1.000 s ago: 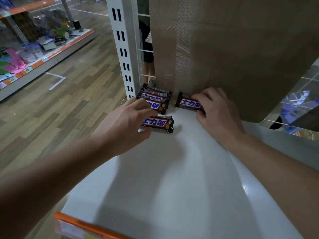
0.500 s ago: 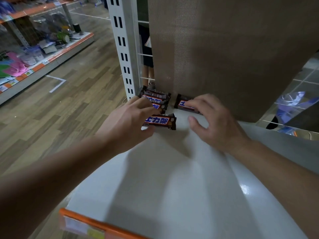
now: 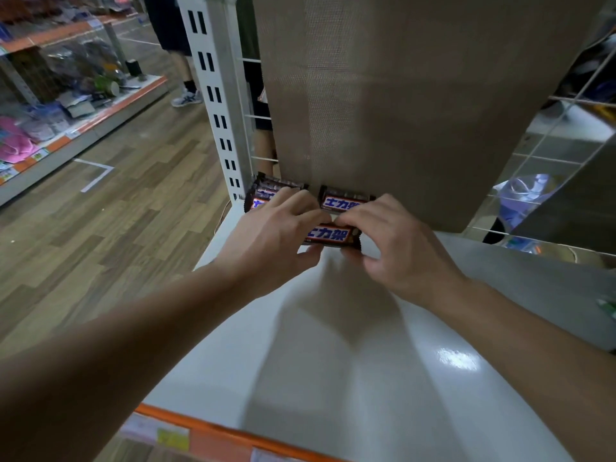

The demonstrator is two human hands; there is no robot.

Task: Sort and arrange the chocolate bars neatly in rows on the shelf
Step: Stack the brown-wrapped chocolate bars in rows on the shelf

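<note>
Both my hands are on one chocolate bar near the back of the white shelf. My left hand pinches its left end, fingers curled over the top and thumb underneath. My right hand grips the right end the same way, fingertips on the far edge and thumb at the near corner. The bar lies crosswise, label up; I cannot tell whether it rests on the shelf or sits just above it. Just behind it, a second bar lies against the brown back panel. To the left, a stack of bars sits in the corner by the white upright, partly hidden under my left fingers. An orange price strip edges the shelf front
</note>
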